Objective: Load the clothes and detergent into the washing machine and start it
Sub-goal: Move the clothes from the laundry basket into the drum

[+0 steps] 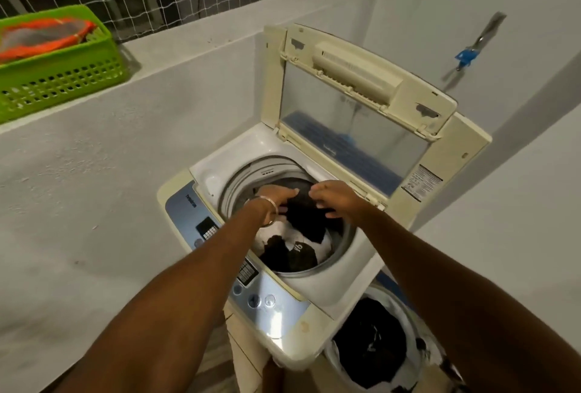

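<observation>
At the centre of the frame, the left hand (276,196) and right hand (333,199) are pinching a dark garment (306,216) over the open washing machine (314,285), lowering it onto clothes (292,251) inside. More laundry is waiting in a basket (405,301) at lower right, within reach.

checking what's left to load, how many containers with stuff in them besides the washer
2: a green basket on the ledge at upper left, and a laundry bin of dark clothes on the floor right of the washer; others may be out of view.
</observation>
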A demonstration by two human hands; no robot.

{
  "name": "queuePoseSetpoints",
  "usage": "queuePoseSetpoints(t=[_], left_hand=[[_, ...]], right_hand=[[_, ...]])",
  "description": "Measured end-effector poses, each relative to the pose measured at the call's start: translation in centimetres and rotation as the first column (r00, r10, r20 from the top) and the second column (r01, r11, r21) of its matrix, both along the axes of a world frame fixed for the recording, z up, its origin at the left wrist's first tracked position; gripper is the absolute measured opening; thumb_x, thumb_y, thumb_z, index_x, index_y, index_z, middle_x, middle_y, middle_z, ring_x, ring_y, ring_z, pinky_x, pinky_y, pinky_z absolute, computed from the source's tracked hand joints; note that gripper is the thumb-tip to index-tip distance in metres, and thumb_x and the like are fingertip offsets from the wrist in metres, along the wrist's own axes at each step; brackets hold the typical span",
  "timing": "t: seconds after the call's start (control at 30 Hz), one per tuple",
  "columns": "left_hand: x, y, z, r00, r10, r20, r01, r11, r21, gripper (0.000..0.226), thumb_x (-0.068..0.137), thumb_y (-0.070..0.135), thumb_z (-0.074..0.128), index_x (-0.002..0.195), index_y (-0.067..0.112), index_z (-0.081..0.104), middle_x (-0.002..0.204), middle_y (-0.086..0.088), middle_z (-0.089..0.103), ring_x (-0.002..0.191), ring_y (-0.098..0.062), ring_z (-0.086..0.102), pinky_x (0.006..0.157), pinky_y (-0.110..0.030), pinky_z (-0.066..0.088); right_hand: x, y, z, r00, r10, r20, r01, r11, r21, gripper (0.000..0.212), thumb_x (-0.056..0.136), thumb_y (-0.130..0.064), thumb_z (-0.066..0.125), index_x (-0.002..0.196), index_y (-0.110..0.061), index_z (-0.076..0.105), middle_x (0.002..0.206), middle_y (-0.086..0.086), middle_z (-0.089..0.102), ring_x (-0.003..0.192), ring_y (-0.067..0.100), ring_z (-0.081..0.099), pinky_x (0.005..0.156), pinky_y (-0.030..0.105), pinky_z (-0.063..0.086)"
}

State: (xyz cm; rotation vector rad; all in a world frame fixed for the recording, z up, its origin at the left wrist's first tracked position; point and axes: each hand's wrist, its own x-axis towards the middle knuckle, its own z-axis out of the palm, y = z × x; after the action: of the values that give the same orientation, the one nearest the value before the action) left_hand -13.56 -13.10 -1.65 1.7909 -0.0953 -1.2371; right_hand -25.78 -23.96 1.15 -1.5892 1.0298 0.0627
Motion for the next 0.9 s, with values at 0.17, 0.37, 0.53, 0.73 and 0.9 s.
queuePoseSetpoints(t=[0.17,0.37,0.53,0.73,0.9], left_hand=[[-4.8,-2.7,2.0,0.990,-0.143,-0.001,0.142,0.983,-0.113,0.020,0.088,0.032,0.065,0.078,0.015,0.062,0.070,0.001,0.057,0.061,-0.009,0.053,0.056,-0.021,0.050],[-12.9,-5.1,2.9,0.914,-0.404,0.029,0.405,0.909,-0.100,0.026,0.085,0.039,0.067,0.086,0.013,0.063,0.067,0.000,0.059,0.058,-0.011,0.056,0.054,-0.022,0.050],[-21.3,-6.9,1.9,0.910,-0.415,-0.011,0.412,0.906,-0.099,0.018,0.088,0.032,0.066,0.088,0.015,0.059,0.078,-0.003,0.063,0.071,-0.014,0.063,0.063,-0.025,0.055],[-29.4,-7.2,-4.8,0.873,-0.464,-0.148,0.468,0.884,-0.010,0.012,0.093,0.028,0.058,0.086,0.018,0.059,0.084,-0.002,0.064,0.069,-0.009,0.063,0.061,-0.023,0.053],[-32.2,-5.2,-14.4,0.924,-0.299,-0.238,0.348,0.915,0.204,0.014,0.093,0.025,0.059,0.080,0.020,0.059,0.067,0.003,0.054,0.056,-0.009,0.050,0.054,-0.023,0.038]], right_hand=[[-5.1,-2.2,1.6,0.987,0.161,0.023,-0.161,0.987,-0.004,0.010,0.091,-0.024,0.063,0.092,-0.014,0.066,0.090,0.009,0.068,0.076,0.016,0.063,0.070,0.028,0.054],[-14.8,-5.5,1.2,0.961,0.263,-0.085,-0.264,0.964,0.001,0.025,0.089,-0.031,0.066,0.103,-0.011,0.067,0.090,0.006,0.067,0.082,0.017,0.063,0.071,0.029,0.053],[-23.8,-8.0,-1.9,0.930,0.323,-0.177,-0.328,0.945,-0.001,0.020,0.088,-0.029,0.066,0.087,-0.009,0.064,0.077,0.009,0.061,0.067,0.017,0.055,0.061,0.027,0.045],[-30.9,-8.6,-10.0,0.896,0.310,-0.319,-0.335,0.942,-0.027,0.020,0.089,-0.018,0.060,0.070,-0.011,0.060,0.067,0.006,0.060,0.064,0.019,0.058,0.057,0.025,0.044],[-34.5,-7.3,-18.9,0.915,0.235,-0.329,-0.240,0.971,0.026,0.015,0.093,-0.022,0.058,0.087,-0.012,0.068,0.080,0.001,0.065,0.077,0.017,0.061,0.080,0.030,0.047]])
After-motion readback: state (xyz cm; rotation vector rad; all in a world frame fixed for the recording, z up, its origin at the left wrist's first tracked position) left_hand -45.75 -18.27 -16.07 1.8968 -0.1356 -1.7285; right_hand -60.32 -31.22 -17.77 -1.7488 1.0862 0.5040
